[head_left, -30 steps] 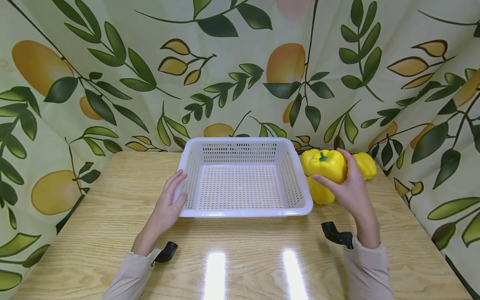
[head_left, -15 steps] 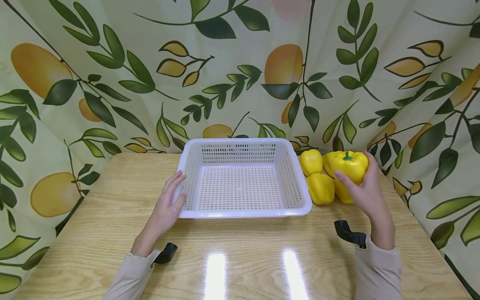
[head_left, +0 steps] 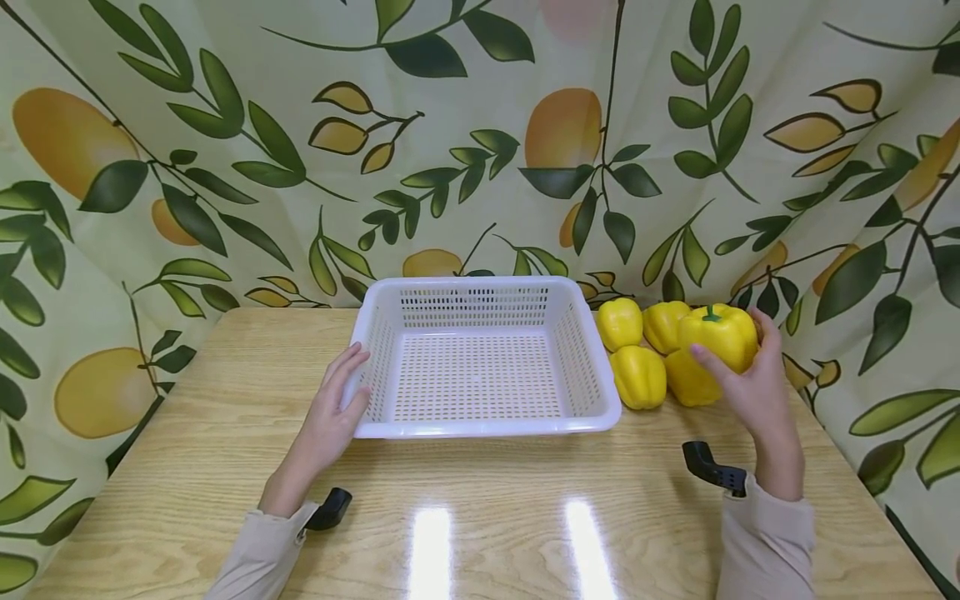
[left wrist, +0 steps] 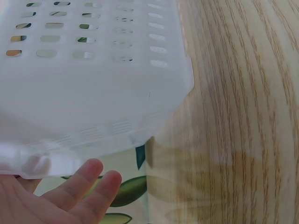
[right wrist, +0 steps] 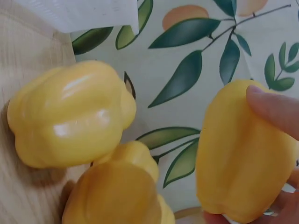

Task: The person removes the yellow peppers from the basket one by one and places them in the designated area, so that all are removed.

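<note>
In the head view my right hand point(head_left: 761, 387) grips a yellow bell pepper point(head_left: 720, 337) with a green stem, thumb on its left side and fingers behind it at the right. The right wrist view shows this bell pepper point(right wrist: 240, 154) held up, apart from the two peppers at left. In the head view my left hand point(head_left: 330, 412) rests at the left rim of a white perforated plastic basket point(head_left: 487, 428). Two fingers point(left wrist: 110, 184) of that hand stretch out straight beside the basket wall point(left wrist: 93, 93) in the left wrist view.
Several more yellow peppers point(head_left: 637, 377) lie on the wooden table point(head_left: 495, 533), close to the basket's right side. One pepper point(head_left: 690, 379) is partly hidden by the held one. A fruit-and-leaf patterned curtain point(head_left: 450, 208) hangs behind the table and along its sides.
My right hand has moved to the right with the bell pepper, away from the basket, uncovering the other peppers. The left hand and the basket have stayed in place.
</note>
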Demonstrator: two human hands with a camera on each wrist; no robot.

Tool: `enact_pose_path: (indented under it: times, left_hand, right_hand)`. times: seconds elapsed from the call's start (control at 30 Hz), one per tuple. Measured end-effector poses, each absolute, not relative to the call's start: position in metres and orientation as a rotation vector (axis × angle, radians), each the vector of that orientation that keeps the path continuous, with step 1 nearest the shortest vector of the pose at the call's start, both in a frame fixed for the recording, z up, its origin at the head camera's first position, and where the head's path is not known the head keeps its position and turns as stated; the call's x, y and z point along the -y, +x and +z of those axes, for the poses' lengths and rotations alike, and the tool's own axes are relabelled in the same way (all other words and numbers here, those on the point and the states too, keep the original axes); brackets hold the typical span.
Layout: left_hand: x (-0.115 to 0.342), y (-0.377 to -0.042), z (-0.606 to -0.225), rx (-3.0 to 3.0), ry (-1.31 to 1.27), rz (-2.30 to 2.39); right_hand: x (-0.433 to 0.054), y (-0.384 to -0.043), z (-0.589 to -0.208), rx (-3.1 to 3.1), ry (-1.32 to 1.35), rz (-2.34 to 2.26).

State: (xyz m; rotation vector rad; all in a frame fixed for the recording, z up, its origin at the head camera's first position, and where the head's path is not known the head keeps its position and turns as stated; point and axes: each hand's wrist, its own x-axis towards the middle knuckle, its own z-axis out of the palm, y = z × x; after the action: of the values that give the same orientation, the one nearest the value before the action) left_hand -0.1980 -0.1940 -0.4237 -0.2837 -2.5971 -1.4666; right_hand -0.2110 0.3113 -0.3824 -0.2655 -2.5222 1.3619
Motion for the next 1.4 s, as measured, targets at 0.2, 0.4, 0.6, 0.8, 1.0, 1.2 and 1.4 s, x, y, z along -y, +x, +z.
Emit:
enact_pose_path:
  times: [0.2,0.4,0.6,0.8,1.0,1.2,1.4]
  left_hand:
    - [0.194,-0.198,-0.423,2.594,-0.281,-1.471]
    - [0.194,-0.197,-0.423,2.591,-0.28,-1.479]
    - [0.194,-0.197,-0.423,2.589,-0.281,-1.486]
    - [0.193,-0.198,-0.423,2.59,-0.278,-1.485]
    - [0.193,-0.198,-0.424,2.587,-0.279,-1.486]
    - [0.194,-0.198,-0.424,2.59,-0.281,-1.489]
    - [0.194,-0.198,-0.424,2.588,-0.283,-1.499]
  right_hand:
    - [-0.318,-0.212,-0.388,2.431,-0.431,1.337]
    - [-0.326,-0.216,-0.395,2.263,-0.587,1.373]
    - [-0.331,-0.218,-0.404,2.156,-0.683,1.37]
    - [-0.335,-0.22,-0.413,2.106,-0.735,1.373]
    - [-0.339,-0.222,-0.422,2.05,-0.824,1.419]
    - [-0.343,-0.223,-0.43,2.046,-0.846,1.395]
    - [-0.345,-0.222,-0.437,2.031,-0.833,1.365]
